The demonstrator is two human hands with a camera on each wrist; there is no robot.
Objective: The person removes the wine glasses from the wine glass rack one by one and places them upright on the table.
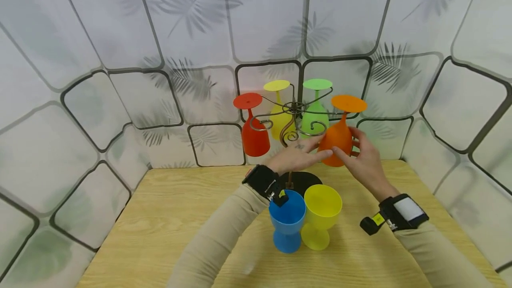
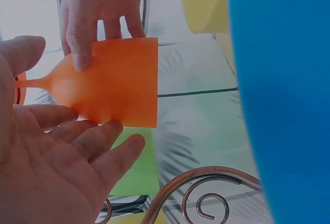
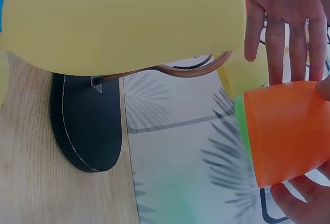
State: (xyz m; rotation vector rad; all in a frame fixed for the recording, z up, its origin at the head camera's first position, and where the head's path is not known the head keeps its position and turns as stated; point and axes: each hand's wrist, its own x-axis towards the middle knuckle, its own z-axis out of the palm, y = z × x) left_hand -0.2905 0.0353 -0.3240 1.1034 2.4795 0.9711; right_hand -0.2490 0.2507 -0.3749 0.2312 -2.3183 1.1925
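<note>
An orange goblet (image 1: 337,139) hangs upside down, its foot at the right arm of a wire goblet rack (image 1: 294,109). My right hand (image 1: 367,163) grips its bowl, thumb on the near side and fingers behind. On the other side my left hand (image 1: 294,157) touches the bowl with nearly straight fingers, as the left wrist view shows at the goblet (image 2: 111,82). Red (image 1: 256,141), yellow (image 1: 277,85) and green (image 1: 317,84) goblets hang inverted on the other arms.
Below my hands, a blue goblet (image 1: 287,219) and a yellow goblet (image 1: 323,212) stand upright side by side on the wooden table (image 1: 160,226). Behind them is the rack's black base (image 3: 90,126). A patterned curtain (image 1: 196,97) surrounds the table's back and sides.
</note>
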